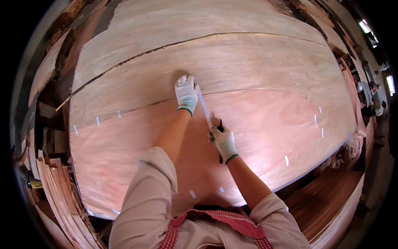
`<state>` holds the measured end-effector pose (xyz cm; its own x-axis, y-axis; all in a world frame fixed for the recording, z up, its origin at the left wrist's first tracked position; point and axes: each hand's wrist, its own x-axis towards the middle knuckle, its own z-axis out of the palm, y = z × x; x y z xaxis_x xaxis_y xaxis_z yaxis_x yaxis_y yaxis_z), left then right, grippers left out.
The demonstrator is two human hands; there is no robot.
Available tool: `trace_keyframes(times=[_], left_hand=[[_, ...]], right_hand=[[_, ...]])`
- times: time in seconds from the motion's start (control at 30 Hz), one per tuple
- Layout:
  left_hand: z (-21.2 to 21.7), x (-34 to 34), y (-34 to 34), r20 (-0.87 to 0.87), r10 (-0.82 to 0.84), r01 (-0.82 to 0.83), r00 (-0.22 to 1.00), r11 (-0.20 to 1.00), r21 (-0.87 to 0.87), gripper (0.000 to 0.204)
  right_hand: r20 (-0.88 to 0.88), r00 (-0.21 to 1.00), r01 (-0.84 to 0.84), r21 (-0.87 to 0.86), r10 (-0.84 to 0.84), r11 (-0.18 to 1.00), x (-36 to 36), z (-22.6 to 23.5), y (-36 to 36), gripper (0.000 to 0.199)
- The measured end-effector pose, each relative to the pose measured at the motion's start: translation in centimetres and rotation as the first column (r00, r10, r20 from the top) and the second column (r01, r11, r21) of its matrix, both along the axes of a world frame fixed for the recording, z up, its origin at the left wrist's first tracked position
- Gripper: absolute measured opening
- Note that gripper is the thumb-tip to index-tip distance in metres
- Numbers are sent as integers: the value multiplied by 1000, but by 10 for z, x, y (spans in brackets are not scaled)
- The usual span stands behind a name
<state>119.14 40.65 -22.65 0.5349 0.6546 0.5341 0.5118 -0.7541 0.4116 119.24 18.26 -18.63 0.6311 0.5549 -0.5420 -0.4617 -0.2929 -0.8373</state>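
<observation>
A narrow white strip of tape [204,107] runs taut between my two hands, over the seam in the wood veneer. My left hand [186,92], in a white glove with a green cuff, is closed at the strip's far end. Closer to me, my gloved right hand [224,142] is closed round the near end and a dark, slim tool [220,124], which sticks out above and below the fist. The tool's kind is hidden by the fingers. Beneath both hands lies a reddish veneer sheet [137,137], beside a paler veneer sheet [248,62].
Short white tape pieces [287,160] stick along the reddish sheet's edges. A long dark gap [166,46] crosses the pale veneer farther off. Stacked veneer sheets [62,195] stand at the left, and more veneer [323,199] lies at the lower right.
</observation>
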Motion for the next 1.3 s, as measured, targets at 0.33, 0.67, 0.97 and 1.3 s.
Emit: trace_keyframes(times=[0.33, 0.67, 0.97, 1.3], left_hand=[[24, 3, -30, -375, -77, 6, 924, 982, -187, 39], [10, 201, -101, -264, -180, 194, 948, 980, 29, 72], [3, 204, -67, 297, -82, 192, 951, 912, -361, 55], [-4, 147, -16, -264, 90, -77, 960, 995, 60, 68]], right_hand=[[472, 845, -166, -213, 250, 963, 164, 25, -31, 18], [151, 981, 125, -30, -119, 992, 165, -2, -33, 19], [127, 983, 138, -49, -131, 989, 165, -6, -34, 16], [133, 983, 136, -44, -129, 990, 159, -3, -29, 18]])
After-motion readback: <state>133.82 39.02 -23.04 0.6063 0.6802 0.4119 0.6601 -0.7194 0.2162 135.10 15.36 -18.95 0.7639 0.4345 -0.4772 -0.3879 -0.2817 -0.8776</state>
